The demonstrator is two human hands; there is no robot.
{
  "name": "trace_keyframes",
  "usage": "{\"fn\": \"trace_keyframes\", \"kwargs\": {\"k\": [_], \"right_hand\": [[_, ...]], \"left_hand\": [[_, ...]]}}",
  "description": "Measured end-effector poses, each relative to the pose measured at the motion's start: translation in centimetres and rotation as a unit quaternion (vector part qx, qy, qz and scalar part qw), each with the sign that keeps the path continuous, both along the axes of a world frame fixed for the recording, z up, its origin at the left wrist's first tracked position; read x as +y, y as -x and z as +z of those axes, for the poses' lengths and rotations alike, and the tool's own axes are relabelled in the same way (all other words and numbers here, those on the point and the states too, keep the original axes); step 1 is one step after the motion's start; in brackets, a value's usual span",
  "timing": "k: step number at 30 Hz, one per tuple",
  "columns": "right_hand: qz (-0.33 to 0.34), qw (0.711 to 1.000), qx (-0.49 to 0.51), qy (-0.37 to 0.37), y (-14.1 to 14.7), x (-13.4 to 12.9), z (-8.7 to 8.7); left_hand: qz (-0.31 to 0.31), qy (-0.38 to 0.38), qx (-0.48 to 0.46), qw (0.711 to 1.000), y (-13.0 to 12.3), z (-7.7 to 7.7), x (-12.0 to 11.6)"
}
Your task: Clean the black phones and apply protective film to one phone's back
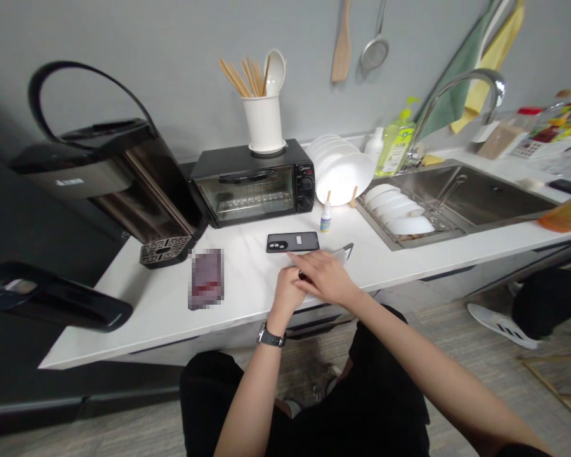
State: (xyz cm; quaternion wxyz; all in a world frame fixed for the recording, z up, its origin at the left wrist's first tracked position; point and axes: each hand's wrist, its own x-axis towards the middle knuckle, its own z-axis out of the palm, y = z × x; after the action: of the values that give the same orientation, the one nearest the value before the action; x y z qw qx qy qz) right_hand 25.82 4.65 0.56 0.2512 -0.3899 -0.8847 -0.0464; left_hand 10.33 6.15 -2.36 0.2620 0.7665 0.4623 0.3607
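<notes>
My left hand (288, 293), with a watch on its wrist, is over the front of the white counter. My right hand (329, 279) lies across it with its fingers stretched to the left, covering most of the left fingers. A dark spot, perhaps a ring, shows where the hands meet. Just beyond the fingertips is a dark phone or phone case (307, 241) with its camera side up. A flat greyish piece with a dark angled edge (348, 249) sticks out past my right hand; the rest is hidden. A small white bottle (325, 219) stands behind.
A pixelated purple item (207, 279) lies left on the counter (247, 279). Behind are a toaster oven (257, 190), a dark drinks machine (118, 171) and upright white plates (345, 178). To the right, the sink (495, 197) holds a dish rack; another person's shoe (499, 324) is on the floor.
</notes>
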Motion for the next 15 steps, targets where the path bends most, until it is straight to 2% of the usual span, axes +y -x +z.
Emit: {"fn": "trace_keyframes", "kwargs": {"k": [2,4,6,8,11,13,14,15], "right_hand": [[-0.123,0.992,0.003,0.014,-2.5,1.1,0.2],[-0.237,0.971,0.014,0.023,-4.3,2.0,0.4],[-0.268,0.963,0.033,0.015,-4.2,2.0,0.5],[-0.209,0.976,0.056,-0.001,-2.1,1.0,0.4],[-0.028,0.999,0.043,-0.001,1.9,-1.2,0.1],[0.066,0.998,0.012,0.0,3.0,-2.0,0.0],[0.079,0.997,0.002,0.0,2.8,-1.9,-0.1],[0.064,0.998,0.001,-0.001,2.1,-1.6,-0.1]], "left_hand": [[0.006,0.008,-0.009,1.0,-0.1,0.2,-0.4],[0.01,0.015,-0.016,1.0,-0.3,0.3,-0.6],[0.011,0.021,-0.011,1.0,-0.3,0.3,-0.6],[0.017,0.026,0.011,0.999,-0.3,0.3,-0.5],[0.028,0.025,0.042,0.998,-0.2,0.0,-0.1],[0.036,0.019,0.053,0.998,-0.1,0.0,0.0],[0.036,0.019,0.059,0.997,-0.1,0.0,0.0],[0.032,0.02,0.064,0.997,-0.1,0.0,0.0]]}}
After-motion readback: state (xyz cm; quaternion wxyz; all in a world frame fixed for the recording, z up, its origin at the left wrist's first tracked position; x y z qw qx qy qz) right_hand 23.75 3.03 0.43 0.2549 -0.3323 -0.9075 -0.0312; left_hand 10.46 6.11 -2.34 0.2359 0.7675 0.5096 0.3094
